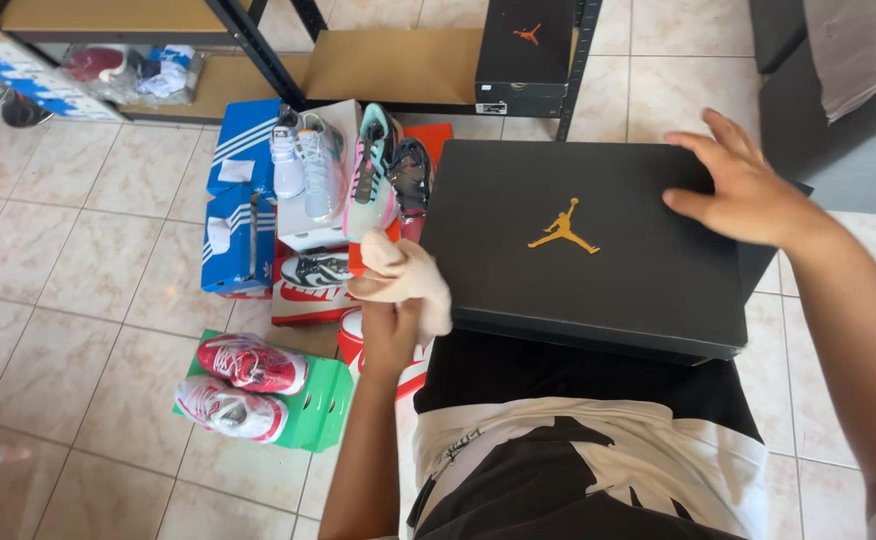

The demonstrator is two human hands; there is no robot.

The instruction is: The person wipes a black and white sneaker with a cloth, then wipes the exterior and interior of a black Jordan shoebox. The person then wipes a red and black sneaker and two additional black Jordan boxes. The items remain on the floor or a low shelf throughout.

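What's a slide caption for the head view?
Left hand grips a cream cloth; right hand rests on black shoebox.

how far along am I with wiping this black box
Done: can't tell; the lid shows no clear wiped patch. In hand: your left hand holds a cloth at the black box's left edge, while your right hand steadies the lid. Left: apparently most of the lid.

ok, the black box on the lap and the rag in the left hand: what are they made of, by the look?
Black box: likely cardboard with a matte finish; flat lid, crisp folded edges, dull even sheen.
Rag: soft cream fabric, maybe cotton or knit; it bunches and drapes over the left hand. The weave is too small to tell.
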